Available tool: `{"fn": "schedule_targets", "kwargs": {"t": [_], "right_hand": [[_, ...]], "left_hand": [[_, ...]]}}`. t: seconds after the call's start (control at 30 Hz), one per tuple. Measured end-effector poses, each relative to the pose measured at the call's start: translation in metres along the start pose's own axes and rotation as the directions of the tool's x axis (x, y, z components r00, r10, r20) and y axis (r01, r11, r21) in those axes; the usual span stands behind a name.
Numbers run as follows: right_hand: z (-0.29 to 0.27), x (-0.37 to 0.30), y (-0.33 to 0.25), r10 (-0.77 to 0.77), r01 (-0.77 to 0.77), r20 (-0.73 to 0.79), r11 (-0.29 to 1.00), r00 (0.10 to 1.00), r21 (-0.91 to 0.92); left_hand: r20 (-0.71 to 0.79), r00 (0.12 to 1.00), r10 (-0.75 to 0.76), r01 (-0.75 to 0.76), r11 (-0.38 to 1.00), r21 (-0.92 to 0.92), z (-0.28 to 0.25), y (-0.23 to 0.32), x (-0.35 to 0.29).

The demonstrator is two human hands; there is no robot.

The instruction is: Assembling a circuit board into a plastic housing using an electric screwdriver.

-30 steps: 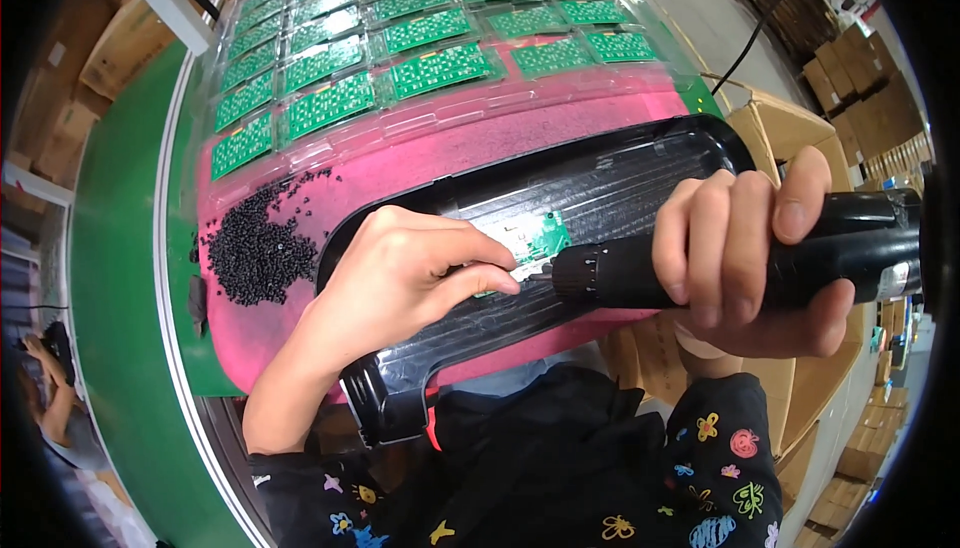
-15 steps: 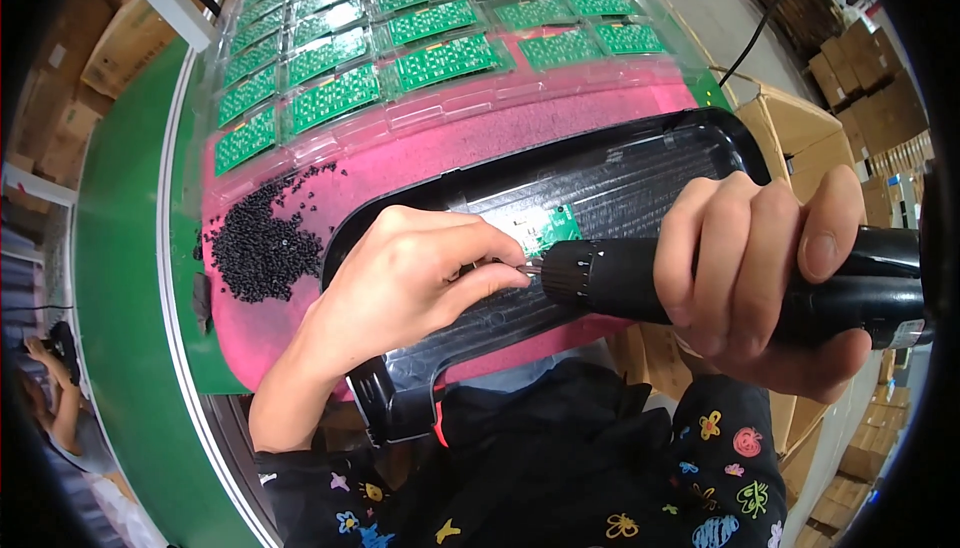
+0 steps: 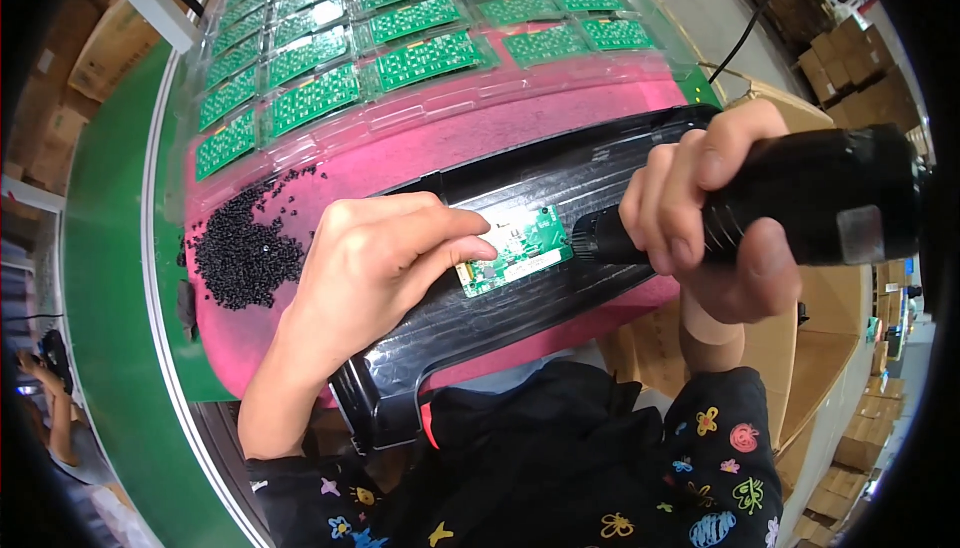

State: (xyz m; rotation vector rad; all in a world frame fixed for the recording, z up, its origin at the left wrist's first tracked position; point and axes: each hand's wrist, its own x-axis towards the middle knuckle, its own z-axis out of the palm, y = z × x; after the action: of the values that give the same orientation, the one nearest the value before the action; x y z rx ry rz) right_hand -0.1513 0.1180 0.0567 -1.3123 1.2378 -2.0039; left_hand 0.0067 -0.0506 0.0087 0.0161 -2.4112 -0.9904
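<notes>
My right hand (image 3: 715, 203) is wrapped round a black electric screwdriver (image 3: 815, 198). The driver lies nearly level, its ribbed nose pointing left at the right end of a green circuit board (image 3: 520, 256). That board rests in a long black plastic housing (image 3: 610, 163). Over the board's left end, my left hand (image 3: 375, 263) has thumb and index finger drawn together; anything between them is hidden or too small to name. The driver's tip is hard to make out against the dark housing.
Black screws (image 3: 245, 253) lie in a loose pile left of the housing on a pink mat (image 3: 380, 168). Behind stands a clear tray (image 3: 400, 103) holding several green circuit boards (image 3: 428, 60). An open cardboard box (image 3: 825, 348) is at the right. Another person's arm (image 3: 62, 418) shows far left.
My right hand has swung the screwdriver up and its nose rightward, away from my left fingers. My left hand has shifted slightly left and down, and more of the circuit board shows.
</notes>
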Motion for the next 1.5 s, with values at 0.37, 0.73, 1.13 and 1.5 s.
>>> {"fn": "schedule_targets", "kwargs": {"t": [0.37,0.73,1.13,1.5], "right_hand": [[0.000,0.004,0.013,0.108,-0.108,0.018,0.994,0.994,-0.036],[0.002,0.007,0.022,0.126,-0.127,0.050,0.992,0.991,0.022],[0.016,0.017,-0.006,-0.159,0.121,0.064,0.910,0.985,0.397],[0.027,0.023,-0.002,-0.304,0.260,0.024,0.852,0.952,0.454]], "left_hand": [[-0.051,0.991,-0.123,0.120,0.991,-0.064,0.005,-0.005,0.000],[0.067,0.988,-0.138,0.130,0.986,0.104,0.001,-0.008,-0.002],[0.032,0.989,0.141,-0.135,0.980,-0.148,0.001,-0.003,0.000],[-0.026,0.981,0.192,-0.193,0.978,-0.084,-0.004,-0.009,0.000]]}}
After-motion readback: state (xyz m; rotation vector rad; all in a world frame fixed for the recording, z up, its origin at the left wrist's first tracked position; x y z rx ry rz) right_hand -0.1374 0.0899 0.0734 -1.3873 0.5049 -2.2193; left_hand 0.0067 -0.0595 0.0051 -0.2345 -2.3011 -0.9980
